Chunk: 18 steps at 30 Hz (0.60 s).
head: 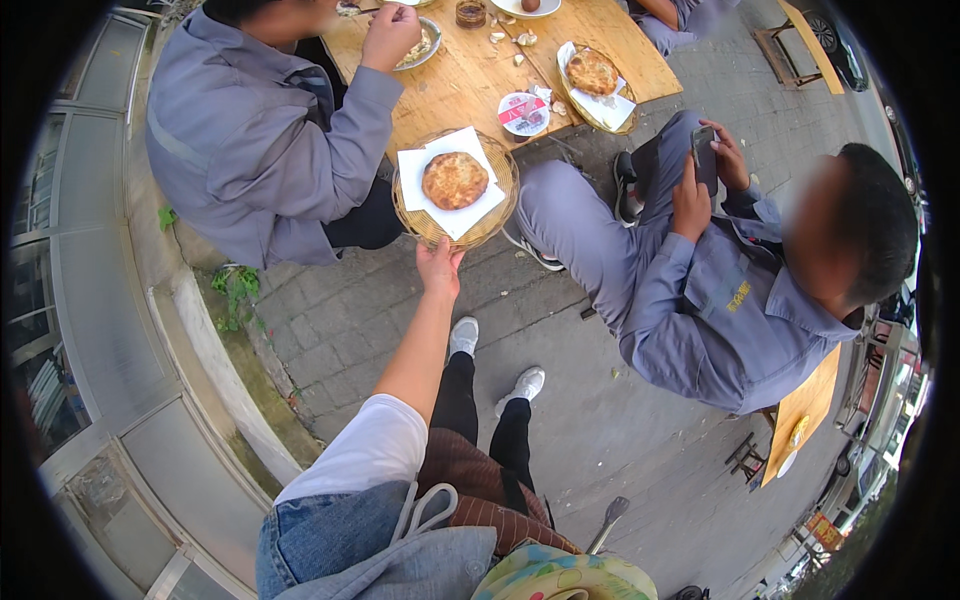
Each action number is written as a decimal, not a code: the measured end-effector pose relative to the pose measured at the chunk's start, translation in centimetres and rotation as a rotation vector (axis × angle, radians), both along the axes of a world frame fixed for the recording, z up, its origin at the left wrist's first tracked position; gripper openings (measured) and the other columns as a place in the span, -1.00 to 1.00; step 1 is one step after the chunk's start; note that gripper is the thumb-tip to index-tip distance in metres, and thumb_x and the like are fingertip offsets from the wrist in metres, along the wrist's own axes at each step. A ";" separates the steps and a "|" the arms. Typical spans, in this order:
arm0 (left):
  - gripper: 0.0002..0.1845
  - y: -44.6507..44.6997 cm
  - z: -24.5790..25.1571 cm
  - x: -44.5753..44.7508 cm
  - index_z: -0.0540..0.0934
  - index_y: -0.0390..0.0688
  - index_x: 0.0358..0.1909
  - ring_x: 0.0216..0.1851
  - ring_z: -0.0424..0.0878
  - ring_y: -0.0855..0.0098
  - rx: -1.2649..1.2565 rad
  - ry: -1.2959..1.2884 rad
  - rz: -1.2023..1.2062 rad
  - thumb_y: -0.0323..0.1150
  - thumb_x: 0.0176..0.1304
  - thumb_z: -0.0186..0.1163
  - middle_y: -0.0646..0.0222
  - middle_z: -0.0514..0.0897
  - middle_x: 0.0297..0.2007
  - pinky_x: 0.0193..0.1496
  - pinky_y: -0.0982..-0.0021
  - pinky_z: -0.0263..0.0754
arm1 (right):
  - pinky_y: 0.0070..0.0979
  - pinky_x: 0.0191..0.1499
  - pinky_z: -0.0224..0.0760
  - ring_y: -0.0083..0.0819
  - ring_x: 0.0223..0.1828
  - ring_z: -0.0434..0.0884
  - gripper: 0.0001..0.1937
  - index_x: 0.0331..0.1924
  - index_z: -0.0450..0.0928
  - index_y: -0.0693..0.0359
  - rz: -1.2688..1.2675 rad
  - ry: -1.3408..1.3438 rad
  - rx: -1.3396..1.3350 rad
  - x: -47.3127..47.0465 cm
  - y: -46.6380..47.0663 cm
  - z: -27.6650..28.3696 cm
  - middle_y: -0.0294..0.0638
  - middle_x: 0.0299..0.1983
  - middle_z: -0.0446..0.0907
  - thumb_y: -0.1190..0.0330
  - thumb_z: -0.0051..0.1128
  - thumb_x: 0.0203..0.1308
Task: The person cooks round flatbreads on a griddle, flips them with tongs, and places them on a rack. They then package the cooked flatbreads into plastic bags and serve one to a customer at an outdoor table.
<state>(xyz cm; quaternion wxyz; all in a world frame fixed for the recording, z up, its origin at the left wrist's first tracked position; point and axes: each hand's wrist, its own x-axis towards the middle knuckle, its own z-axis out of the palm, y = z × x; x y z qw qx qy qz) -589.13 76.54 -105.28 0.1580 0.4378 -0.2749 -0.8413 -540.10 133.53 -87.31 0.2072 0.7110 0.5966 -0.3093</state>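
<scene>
My left hand (439,268) grips the near rim of a round wicker basket (508,180), thumb on top. White paper sheets (411,166) line it, and a browned round flatbread (454,181) lies on them. The basket's far side overlaps the near edge of a wooden table (435,97); whether it touches the wood, I cannot tell. My right hand is out of view. Metal tongs (607,525) stick out beyond patterned fabric (562,577) at the bottom; their grip end is hidden.
On the table stand another lined basket (628,124) with a flatbread (592,72), a lidded cup (523,114), a bowl (426,52) and garlic pieces (527,37). A seated person (247,127) eats at left; another (697,300) holds a phone (703,154) at right.
</scene>
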 end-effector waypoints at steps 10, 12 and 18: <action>-0.43 -2.0 -1.4 -5.5 0.04 0.00 0.30 0.18 0.39 0.24 0.080 -0.081 -0.054 -0.62 0.33 -0.08 0.29 0.21 0.27 0.13 0.03 0.50 | -0.33 -0.67 0.34 -0.31 -0.73 0.46 -0.76 -0.42 0.41 0.38 -0.072 0.009 0.005 1.6 -1.6 -0.2 -0.09 -0.66 0.46 0.37 0.22 -0.02; -0.42 -1.8 -1.4 -6.4 0.07 -0.03 0.29 0.17 0.40 0.25 0.093 -0.083 -0.050 -0.66 0.29 -0.07 0.28 0.23 0.26 0.16 0.05 0.48 | -0.33 -0.67 0.34 -0.31 -0.73 0.46 -0.75 -0.42 0.41 0.37 -0.077 0.017 0.000 1.7 -1.6 -0.8 -0.09 -0.66 0.46 0.38 0.23 -0.02; -0.34 -1.4 -3.2 -7.6 0.11 -0.06 0.27 0.16 0.42 0.27 0.149 0.007 -0.030 -0.79 0.14 -0.07 0.27 0.36 0.18 0.21 0.15 0.40 | -0.32 -0.67 0.34 -0.31 -0.74 0.46 -0.75 -0.40 0.41 0.37 -0.127 0.081 -0.015 2.0 -0.5 -3.5 -0.09 -0.66 0.46 0.38 0.24 -0.02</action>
